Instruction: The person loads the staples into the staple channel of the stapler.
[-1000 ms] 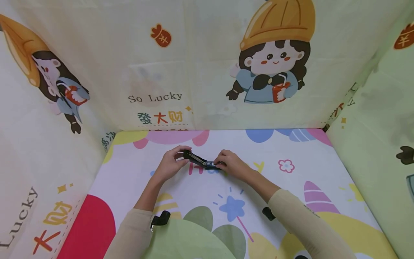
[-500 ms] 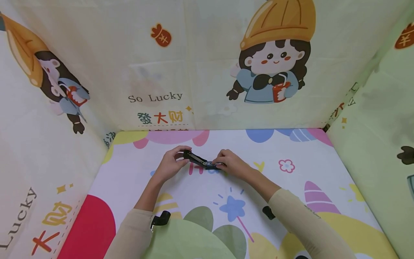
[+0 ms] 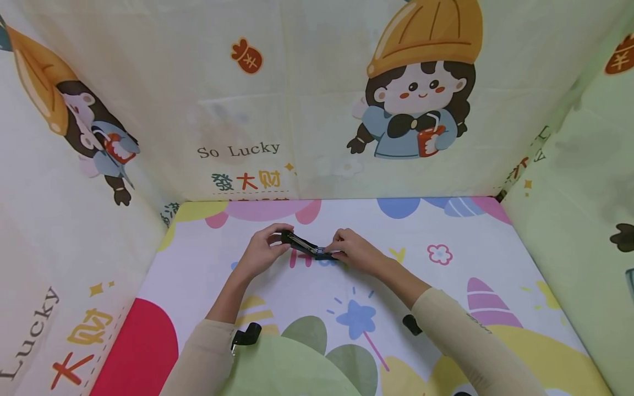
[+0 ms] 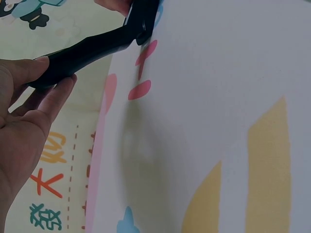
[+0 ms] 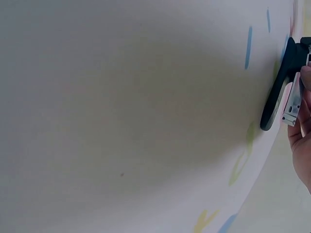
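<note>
A black stapler (image 3: 300, 243) is spread wide on its hinge above the white tabletop, its upper arm slanting up to the left. My left hand (image 3: 262, 254) grips the end of that arm between thumb and fingers; the left wrist view shows the black arm (image 4: 92, 51) from the side. At the other end, my right hand (image 3: 360, 254) pinches the silver staple magazine (image 5: 293, 99), which stands apart from the black base (image 5: 276, 97) in the right wrist view. The right fingers partly cover the magazine. Whether staples lie inside cannot be seen.
The table carries a printed cloth (image 3: 307, 291) with coloured shapes. Cream printed curtains rise at the back (image 3: 317, 121), left and right. Black wrist-camera mounts show at the left sleeve (image 3: 208, 352) and the right sleeve (image 3: 465, 335).
My right fingers have shifted slightly left along the stapler, covering a little more of the silver part. The left hand has stayed in place on the upper arm.
</note>
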Demonstrator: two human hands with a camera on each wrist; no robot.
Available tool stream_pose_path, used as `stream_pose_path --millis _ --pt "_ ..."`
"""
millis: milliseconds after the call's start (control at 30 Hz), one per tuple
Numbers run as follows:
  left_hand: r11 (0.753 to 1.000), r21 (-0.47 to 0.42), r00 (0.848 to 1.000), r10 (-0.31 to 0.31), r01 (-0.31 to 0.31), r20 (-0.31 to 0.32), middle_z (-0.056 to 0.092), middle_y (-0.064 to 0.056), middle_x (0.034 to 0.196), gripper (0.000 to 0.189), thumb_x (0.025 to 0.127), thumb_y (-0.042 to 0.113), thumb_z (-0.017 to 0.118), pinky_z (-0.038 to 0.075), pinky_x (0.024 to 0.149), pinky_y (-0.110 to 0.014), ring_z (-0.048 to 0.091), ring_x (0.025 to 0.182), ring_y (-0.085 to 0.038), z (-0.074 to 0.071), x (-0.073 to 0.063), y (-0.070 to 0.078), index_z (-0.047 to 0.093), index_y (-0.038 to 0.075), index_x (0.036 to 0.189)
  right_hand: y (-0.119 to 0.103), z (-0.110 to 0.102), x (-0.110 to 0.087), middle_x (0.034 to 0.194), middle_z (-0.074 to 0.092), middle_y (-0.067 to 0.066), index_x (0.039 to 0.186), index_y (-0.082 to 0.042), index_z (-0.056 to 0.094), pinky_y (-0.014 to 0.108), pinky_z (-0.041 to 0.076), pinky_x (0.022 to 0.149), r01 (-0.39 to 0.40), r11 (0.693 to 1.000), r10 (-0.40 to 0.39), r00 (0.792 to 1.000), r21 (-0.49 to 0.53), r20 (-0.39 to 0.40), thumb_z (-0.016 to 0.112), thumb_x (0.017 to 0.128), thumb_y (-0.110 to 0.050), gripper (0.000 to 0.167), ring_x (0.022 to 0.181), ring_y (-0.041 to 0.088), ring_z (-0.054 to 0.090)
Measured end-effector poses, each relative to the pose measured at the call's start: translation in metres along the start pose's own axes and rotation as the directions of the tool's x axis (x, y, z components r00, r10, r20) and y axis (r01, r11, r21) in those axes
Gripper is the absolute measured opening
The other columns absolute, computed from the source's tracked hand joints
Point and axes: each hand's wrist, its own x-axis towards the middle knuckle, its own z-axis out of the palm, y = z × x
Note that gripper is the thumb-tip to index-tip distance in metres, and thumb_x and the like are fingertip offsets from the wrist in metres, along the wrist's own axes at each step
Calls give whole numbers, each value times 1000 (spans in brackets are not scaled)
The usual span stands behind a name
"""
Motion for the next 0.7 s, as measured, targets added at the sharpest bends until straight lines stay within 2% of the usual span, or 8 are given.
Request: stream_pose_path --millis 233,500,700 --pt "1000 13 1000 -2 2 -6 62 -23 135 41 94 -10 66 58 101 -41 62 121 -40 -1 1 0 63 0 133 6 2 -7 102 63 5 111 -17 82 30 49 78 -30 999 30 999 11 -34 79 91 -10 21 92 18 53" --pt "1000 11 1000 -2 2 -6 62 -23 135 41 93 -10 66 55 104 -50 62 121 -41 -1 0 1 63 0 133 11 1 -17 101 63 4 108 -16 82 31 49 79 -35 999 36 997 17 -74 81 89 -10 20 92 19 53" --pt "1000 5 1000 -8 8 1 62 -22 136 41 94 -10 66 57 103 -44 61 123 -42 0 0 1 63 0 133 14 -1 -26 100 64 6 106 -15 82 34 49 79 -21 1000 23 994 15 -105 82 87 -7 20 92 20 55"
